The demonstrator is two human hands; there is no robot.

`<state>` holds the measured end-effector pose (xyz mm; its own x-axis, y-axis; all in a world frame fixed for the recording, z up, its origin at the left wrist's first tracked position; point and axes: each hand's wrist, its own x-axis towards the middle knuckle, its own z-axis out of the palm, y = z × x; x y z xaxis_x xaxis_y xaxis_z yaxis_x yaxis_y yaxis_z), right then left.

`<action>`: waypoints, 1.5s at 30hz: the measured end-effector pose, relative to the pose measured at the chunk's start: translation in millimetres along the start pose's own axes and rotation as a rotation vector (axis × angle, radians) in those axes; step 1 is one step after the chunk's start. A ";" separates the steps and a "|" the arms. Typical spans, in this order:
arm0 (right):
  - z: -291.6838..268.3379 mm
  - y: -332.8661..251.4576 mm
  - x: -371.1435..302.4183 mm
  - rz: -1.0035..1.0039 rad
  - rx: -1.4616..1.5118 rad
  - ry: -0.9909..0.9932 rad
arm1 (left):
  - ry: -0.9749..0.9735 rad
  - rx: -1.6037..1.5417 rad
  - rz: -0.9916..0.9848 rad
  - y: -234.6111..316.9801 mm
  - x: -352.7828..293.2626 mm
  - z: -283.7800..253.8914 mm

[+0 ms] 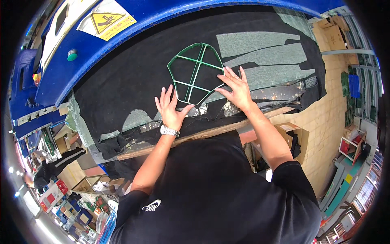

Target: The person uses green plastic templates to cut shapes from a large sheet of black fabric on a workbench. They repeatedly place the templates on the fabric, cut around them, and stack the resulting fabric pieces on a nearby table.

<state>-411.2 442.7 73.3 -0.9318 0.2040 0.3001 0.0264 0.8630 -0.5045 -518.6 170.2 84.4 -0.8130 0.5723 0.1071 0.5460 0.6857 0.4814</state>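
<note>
A green-edged cutting die (198, 62), a many-sided outline with crossing bars inside, lies on black sheet material (134, 73). My left hand (172, 115) takes its lower left corner between thumb and forefinger, the other fingers spread. At the die's right corner, my right hand (237, 88) has thumb and forefinger on the rim, its other fingers raised. Right of the die, long grey-green strips (260, 42) show in shapes with black between them. A smaller rounded grey-green patch (137, 118) shows near the left front. A watch (169, 130) is on my left wrist.
A blue machine beam (122, 38) arches across the back, bearing a yellow warning sign (106, 21) and a green button (72, 55). A wooden strip (211, 132) edges the near side. An open cardboard box (300, 138) stands on the right; crowded shelves and goods fill the lower left.
</note>
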 end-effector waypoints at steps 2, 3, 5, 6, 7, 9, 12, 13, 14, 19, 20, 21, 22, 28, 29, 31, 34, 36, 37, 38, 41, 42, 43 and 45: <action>-7.0 -1.1 3.3 0.045 0.083 -0.030 | 0.001 0.005 0.000 -0.9 -1.1 0.0; -10.7 -1.6 5.2 0.067 0.125 -0.045 | 0.000 0.008 -0.001 -1.8 -1.3 0.2; -14.5 4.1 5.9 0.058 0.109 -0.074 | 0.017 0.026 0.019 -3.1 -1.4 1.4; -16.0 8.1 6.1 0.050 0.110 -0.089 | 0.022 0.025 0.023 -3.5 -1.4 2.3; -16.5 10.6 6.1 0.043 0.113 -0.102 | 0.027 0.025 0.028 -4.1 -0.9 2.2; -16.8 14.6 4.8 0.020 0.106 -0.088 | 0.018 0.047 0.025 -4.2 0.0 3.5; -20.0 17.2 5.5 -0.004 0.118 -0.087 | 0.006 0.079 0.009 -2.5 0.8 2.1; -19.6 18.9 5.3 -0.007 0.124 -0.082 | 0.002 0.083 0.013 -1.6 1.7 1.8; -18.8 21.2 3.7 -0.017 0.132 -0.079 | -0.003 0.086 0.017 -0.9 2.2 1.0; -23.6 22.7 6.0 0.047 0.242 -0.105 | -0.030 0.086 0.004 -1.2 1.0 1.0; -23.6 24.3 6.5 0.037 0.244 -0.110 | -0.030 0.087 -0.001 -0.3 1.2 0.8; -24.0 25.1 6.2 0.026 0.246 -0.114 | -0.029 0.084 -0.001 0.4 0.5 0.8; -25.4 24.5 7.0 0.038 0.264 -0.125 | -0.026 0.083 -0.001 0.2 0.1 1.0; -30.3 30.7 7.2 0.057 0.266 -0.166 | -0.016 0.080 0.008 2.1 0.7 2.9; -28.2 32.1 5.7 0.053 0.269 -0.146 | -0.022 0.075 0.011 3.1 0.8 2.5; -26.8 33.7 4.0 0.027 0.219 -0.132 | -0.021 0.099 0.023 4.2 1.2 3.0; -23.8 34.1 2.9 -0.038 0.200 -0.094 | -0.020 0.117 0.031 -1.4 -0.7 3.3; -21.0 33.0 -0.7 -0.031 0.219 -0.070 | -0.036 0.116 0.033 -1.0 -0.5 2.8; -20.7 31.4 -1.0 -0.045 0.213 -0.051 | -0.043 0.126 0.031 -1.3 -0.3 1.0; -20.2 34.1 -1.9 0.013 0.311 -0.053 | -0.049 0.129 0.032 -1.2 0.4 0.4; -23.1 37.7 1.5 0.142 0.427 0.002 | -0.060 0.140 0.030 -1.6 1.9 1.9; -22.3 38.1 0.5 0.147 0.463 0.005 | -0.070 0.149 0.028 -2.0 0.0 1.6; -22.0 39.7 2.1 0.109 0.431 0.003 | -0.070 0.153 0.029 -2.9 1.5 2.7; -20.8 37.4 2.6 0.026 0.363 0.000 | -0.074 0.152 0.040 -4.8 -1.8 1.5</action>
<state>-405.1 485.1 72.1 -0.9325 0.2239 0.2835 -0.0801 0.6371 -0.7666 -519.5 166.6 80.6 -0.7761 0.6281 0.0560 0.6062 0.7187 0.3406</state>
